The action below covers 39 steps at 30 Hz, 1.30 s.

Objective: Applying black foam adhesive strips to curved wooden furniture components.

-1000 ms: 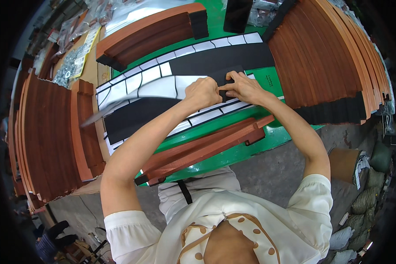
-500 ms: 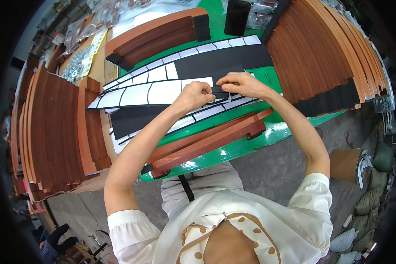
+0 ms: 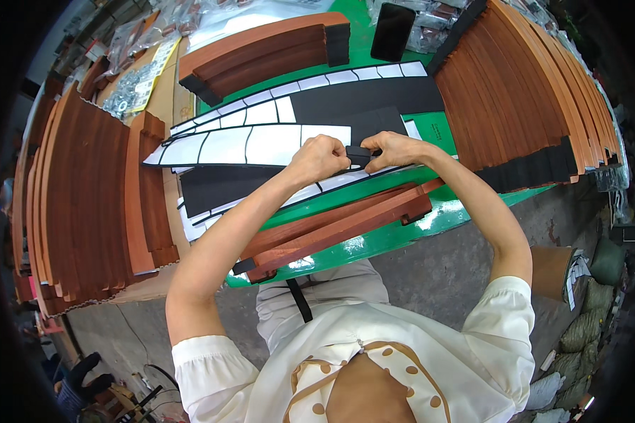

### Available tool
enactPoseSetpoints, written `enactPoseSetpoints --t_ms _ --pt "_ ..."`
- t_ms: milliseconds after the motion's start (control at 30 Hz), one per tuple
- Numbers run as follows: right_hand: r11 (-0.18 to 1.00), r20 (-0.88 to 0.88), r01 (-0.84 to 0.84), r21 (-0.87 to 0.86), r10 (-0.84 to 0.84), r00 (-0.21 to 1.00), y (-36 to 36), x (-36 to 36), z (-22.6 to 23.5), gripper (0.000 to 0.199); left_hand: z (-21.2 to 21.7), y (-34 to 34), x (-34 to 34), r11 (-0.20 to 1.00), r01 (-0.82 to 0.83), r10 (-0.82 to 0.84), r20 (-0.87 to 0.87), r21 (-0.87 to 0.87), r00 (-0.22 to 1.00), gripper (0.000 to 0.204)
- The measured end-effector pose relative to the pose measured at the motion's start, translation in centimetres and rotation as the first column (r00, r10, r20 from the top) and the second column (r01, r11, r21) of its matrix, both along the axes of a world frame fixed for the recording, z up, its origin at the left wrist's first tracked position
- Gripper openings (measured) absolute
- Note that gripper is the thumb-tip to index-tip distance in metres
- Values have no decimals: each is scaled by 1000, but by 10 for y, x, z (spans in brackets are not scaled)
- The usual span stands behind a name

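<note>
Under the left hand point(image 3: 321, 156) and right hand point(image 3: 395, 150) spreads a green tabletop point(image 3: 353, 245); right of both stands a big stack of brown curved boards point(image 3: 504, 92), and a second brown stack point(image 3: 85, 211) stands well to their left. Beyond the hands a curved wooden block point(image 3: 268, 60) rests with its dark end to the right, while wooden rails point(image 3: 339, 233) lie on the near side, toward the body. A white strip with black lines point(image 3: 261, 146) runs leftward from the left hand, its far end slanting slightly nearer the person. Smallest is the black piece point(image 3: 358, 151), right in the gap between the hands, long axis roughly left to right, neither hand clearly nearer. Left fingers, curled, pinch its left end; whether they grip the strip too, I cannot tell. Right thumb and fingers pinch the other end, both forearms angling inward from the near side
</note>
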State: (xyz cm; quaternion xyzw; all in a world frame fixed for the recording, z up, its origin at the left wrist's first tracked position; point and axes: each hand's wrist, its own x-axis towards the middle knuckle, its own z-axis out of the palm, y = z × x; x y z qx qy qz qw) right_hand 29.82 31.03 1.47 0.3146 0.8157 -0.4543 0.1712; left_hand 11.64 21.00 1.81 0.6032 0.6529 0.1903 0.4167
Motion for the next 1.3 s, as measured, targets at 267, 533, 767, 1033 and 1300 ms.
enactPoseSetpoints --t_ms 267,533,767,1033,1300 --pt "985 -85 139 -97 -148 985 -2 -14 -2 68 -12 -3 -15 990 -104 121 202 -94 972 15" --pt "998 -165 50 48 -42 985 3 -5 -9 69 0 -13 -39 979 -186 204 299 -88 932 13" --pt "948 -328 162 274 -66 942 -5 -15 28 31 10 -30 -50 999 8 -13 130 35 991 15" --pt "978 -270 108 180 -56 961 -43 -49 45 24 24 -47 -46 954 147 -106 -165 262 981 26" --pt "952 -628 307 -18 -249 737 -56 -41 45 15 31 -70 -71 998 -37 28 189 43 982 26"
